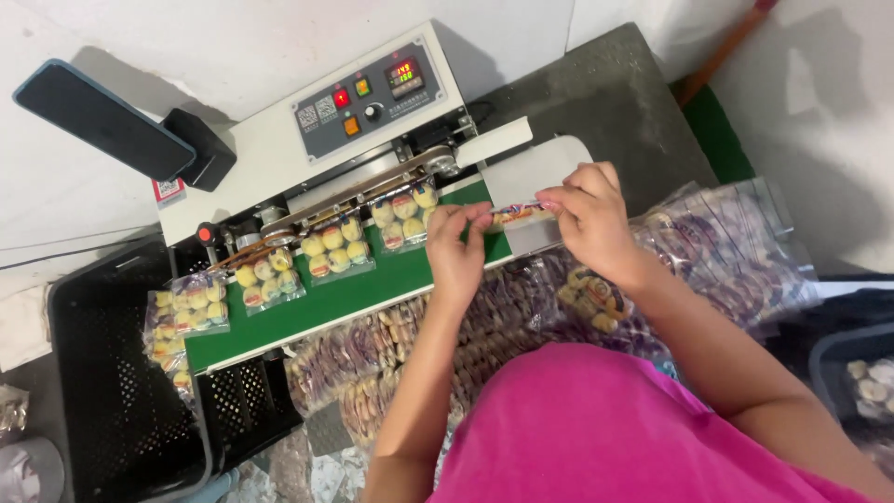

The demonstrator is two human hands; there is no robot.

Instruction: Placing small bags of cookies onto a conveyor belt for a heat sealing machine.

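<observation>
A white band sealing machine (279,158) was seen running diagonally from the lower left to the upper centre of the frame, with a grey control panel (368,98) on its upper face. Along its front a green conveyor belt (326,298) was laid, and on it four clear packets of round yellow pastries (331,247) were carried in a row under the sealing band. A black plastic crate (102,373) was placed at the lower left, under the belt's end, where more sealed packets (177,326) were gathered at the crate's edge. A heap of filled, unsealed bags (521,317) was spread across the centre and right of the frame, below the belt. A dark phone on a stand (102,121) was seen at the upper left.

Right of centre, at the belt's feed end, one small bag (517,214) was held stretched between both hands, edge-on to the camera. Its left end was pinched narrowly by the fingertips of the left hand (456,247), and its right end was pinched likewise by the right hand (587,214). The bag lay between the two grips, just above the belt and touching both sets of fingers.
</observation>
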